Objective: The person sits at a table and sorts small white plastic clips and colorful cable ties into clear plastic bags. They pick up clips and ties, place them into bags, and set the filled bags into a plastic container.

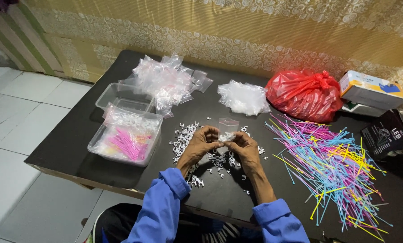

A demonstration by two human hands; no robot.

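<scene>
Both hands — the left hand (200, 143) and the right hand (245, 146) — pinch a small clear bag (227, 128) between curled fingers, above the middle of the black desk (75, 148). White clips (183, 137) lie scattered beneath; the near edge is close. Coloured cable ties (332, 166) crowd the right, a plastic tub (127, 139) the left.

Red knotted bag (304, 95) beside stacked boxes (371, 90) — coloured cable ties (334, 166) — clear tub (125, 137) of pink ties
</scene>
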